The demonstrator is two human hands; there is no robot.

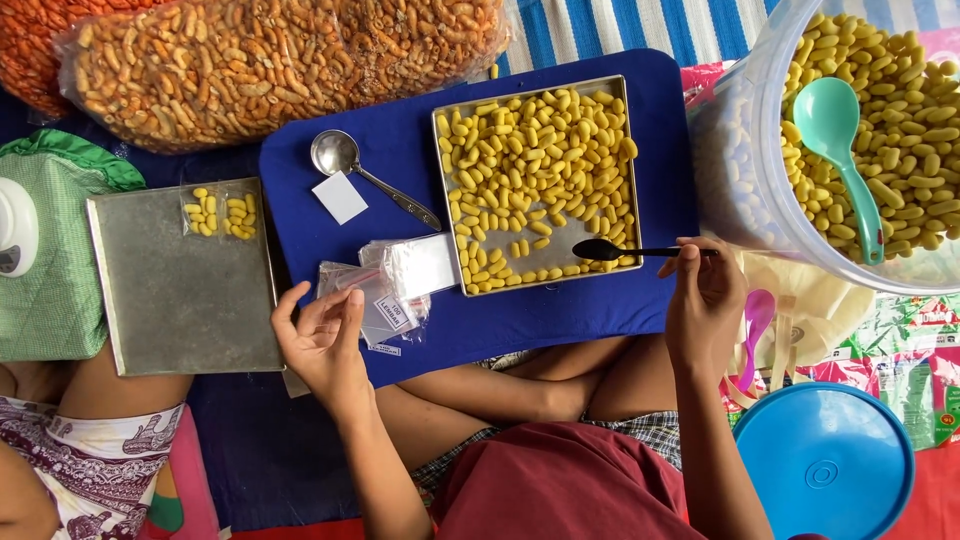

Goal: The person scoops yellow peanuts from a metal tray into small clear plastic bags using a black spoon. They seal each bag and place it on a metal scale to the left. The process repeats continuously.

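A square metal tray [620, 100] of yellow puffed snacks [535, 165] lies on a blue board [400, 110]. My right hand [700, 300] grips a black spoon [612, 250] whose bowl rests over the tray's near bare corner. My left hand [325, 340] hovers with fingers apart beside a stack of small clear plastic bags [385, 290], touching nothing that I can make out. A second metal tray [180, 300] to the left holds two small filled bags [222, 213].
A metal spoon [350, 165] and a white card [340, 197] lie on the board. A big clear tub [745, 170] of yellow snacks with a teal spoon [840, 140] stands right. Large snack bags [270, 60] lie behind. A blue lid [825, 460], another person's leg [90, 450].
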